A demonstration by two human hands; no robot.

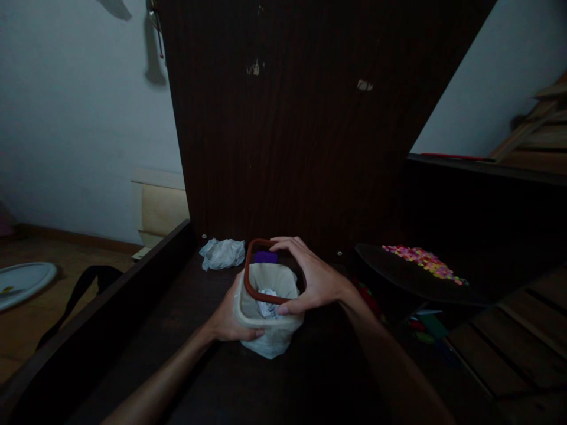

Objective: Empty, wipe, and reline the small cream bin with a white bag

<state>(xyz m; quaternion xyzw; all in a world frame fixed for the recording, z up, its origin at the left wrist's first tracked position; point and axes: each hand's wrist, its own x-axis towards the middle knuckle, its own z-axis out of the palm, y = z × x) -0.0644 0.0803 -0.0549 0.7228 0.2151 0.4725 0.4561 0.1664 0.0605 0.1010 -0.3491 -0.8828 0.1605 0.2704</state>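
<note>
A pale plastic container (266, 330) stands on the dark wooden surface (186, 330) before me, with crumpled white paper (267, 309) inside it. My left hand (230, 321) is wrapped round the container's left side, fingers closed on its wall. My right hand (310, 277) holds a red-brown rectangular lid rim (248, 268) tilted over the container's mouth, thumb at the near edge and fingers over the far edge. A small purple object (266, 257) shows just behind the rim.
A crumpled white plastic bag (222, 252) lies at the back left. A dark tray (398, 274) of small colourful pieces (420, 260) sits to the right. A dark wooden panel (301, 118) stands upright behind. A raised rail (110, 307) borders the left side.
</note>
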